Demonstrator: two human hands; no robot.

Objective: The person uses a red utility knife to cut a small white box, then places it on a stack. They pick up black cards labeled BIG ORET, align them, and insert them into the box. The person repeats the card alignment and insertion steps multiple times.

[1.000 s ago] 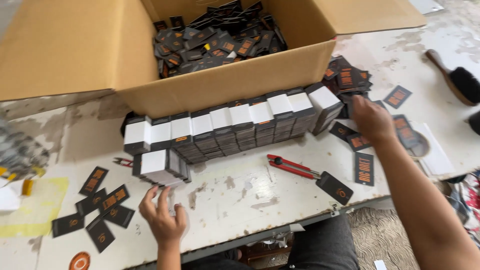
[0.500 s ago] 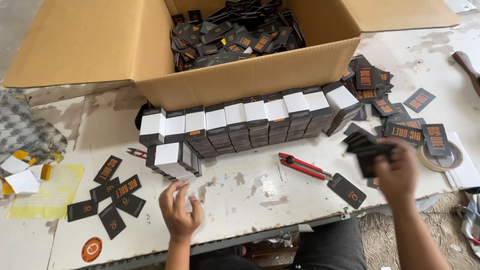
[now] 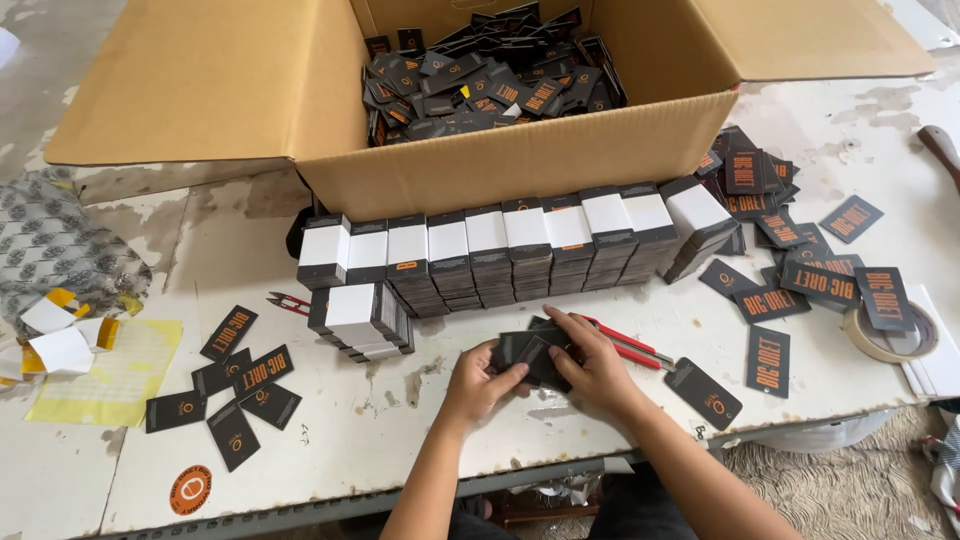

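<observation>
Both of my hands meet at the table's front middle around a small bunch of black cards (image 3: 528,352). My left hand (image 3: 478,382) grips the bunch from the left and my right hand (image 3: 592,366) covers it from the right. Just behind them runs a row of banded card stacks with white wraps (image 3: 500,250), with one more banded stack (image 3: 358,318) set in front at the left. A red-handled cutter (image 3: 630,345) lies under my right hand's far side.
A large open cardboard box (image 3: 520,160) full of loose black cards stands at the back. Loose cards lie at the right (image 3: 800,270) and front left (image 3: 235,385). A tape roll (image 3: 890,335) and small red snips (image 3: 285,302) rest on the worn white table (image 3: 400,440).
My right hand has carried a bunch of cards from the right pile to the front middle. My left hand rose to meet it, and both now hold the bunch.
</observation>
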